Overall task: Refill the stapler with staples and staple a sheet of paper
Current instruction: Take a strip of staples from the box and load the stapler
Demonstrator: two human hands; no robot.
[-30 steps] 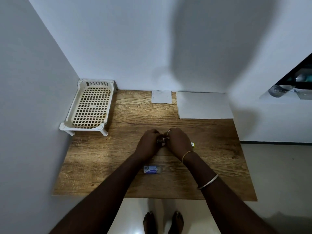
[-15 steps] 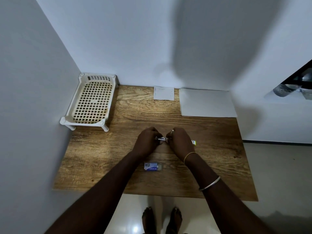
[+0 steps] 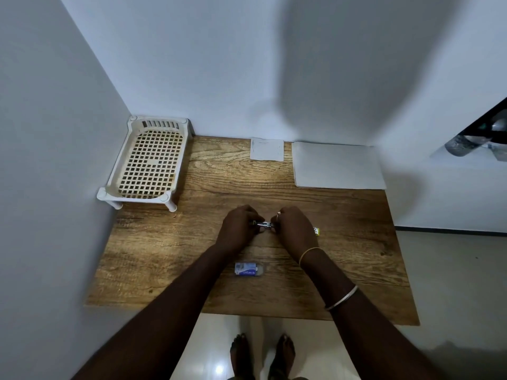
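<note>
A small metal stapler (image 3: 262,224) shows between my two hands at the middle of the wooden table (image 3: 153,248). My left hand (image 3: 238,229) grips its left end with curled fingers. My right hand (image 3: 295,230) pinches its right end; most of the stapler is hidden under the fingers. A yellow-white end (image 3: 316,231) sticks out beyond my right hand. A blue and white staple box (image 3: 249,269) lies on the table near my forearms. A stack of white paper (image 3: 338,165) lies at the back right, with a smaller white sheet (image 3: 267,149) to its left.
A cream plastic lattice tray (image 3: 149,163) on short legs stands at the back left corner against the walls. The table's front edge is close to my body, and my bare feet (image 3: 262,355) show on the tiled floor below it.
My hands have drawn slightly apart, showing more of the metal stapler between them. The view has shifted a little; the box and papers stay put.
</note>
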